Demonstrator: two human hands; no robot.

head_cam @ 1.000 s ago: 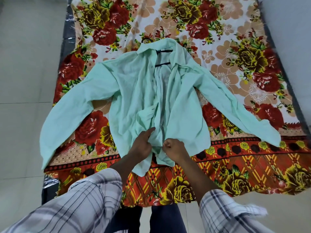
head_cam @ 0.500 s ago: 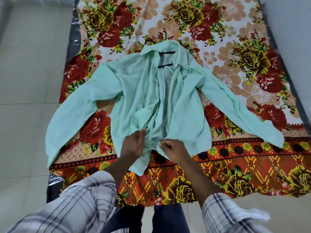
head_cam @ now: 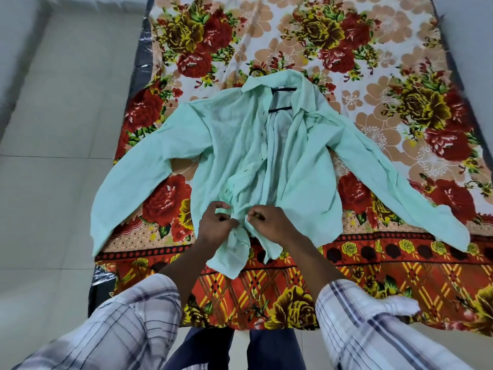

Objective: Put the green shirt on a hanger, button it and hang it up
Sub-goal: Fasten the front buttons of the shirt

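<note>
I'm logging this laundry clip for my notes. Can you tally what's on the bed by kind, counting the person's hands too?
green shirt: 1
black hanger: 1
floral sheet: 1
hands: 2, left hand and right hand, both pinching the shirt front
Total: 5

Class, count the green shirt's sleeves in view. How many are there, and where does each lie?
2. The left sleeve stretches out left, its cuff near the sheet's edge. The right sleeve stretches right across the sheet. Both show fully.
</note>
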